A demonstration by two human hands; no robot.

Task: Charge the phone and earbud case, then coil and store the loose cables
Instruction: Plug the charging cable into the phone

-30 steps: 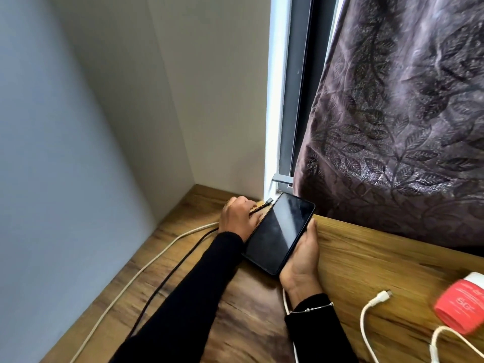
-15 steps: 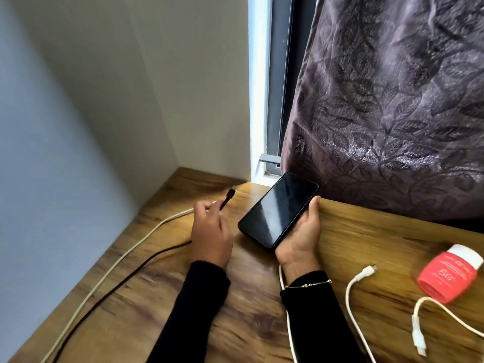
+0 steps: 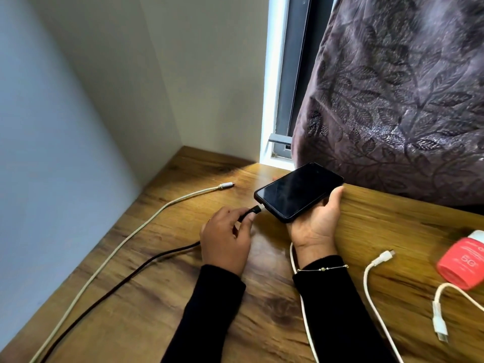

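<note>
A black phone (image 3: 296, 192) with a dark screen rests face up on my right hand (image 3: 318, 221), tilted above the wooden desk (image 3: 146, 305). My left hand (image 3: 226, 238) pinches the plug end of a black cable (image 3: 120, 280), whose silver tip touches the phone's lower edge; I cannot tell whether it is seated. The black cable trails off to the lower left. A beige cable (image 3: 125, 238) lies beside it, its plug free near the wall. No earbud case is visible.
Two white cables (image 3: 372, 292) lie loose at the right, and another white cable (image 3: 305, 318) passes under my right wrist. A red and white container (image 3: 463, 263) lies on its side at the right edge. A patterned curtain (image 3: 398, 100) hangs over the desk's back.
My left hand carried the black plug from up near the window down to the phone's lower end. My right hand turned the phone so that end faces left.
</note>
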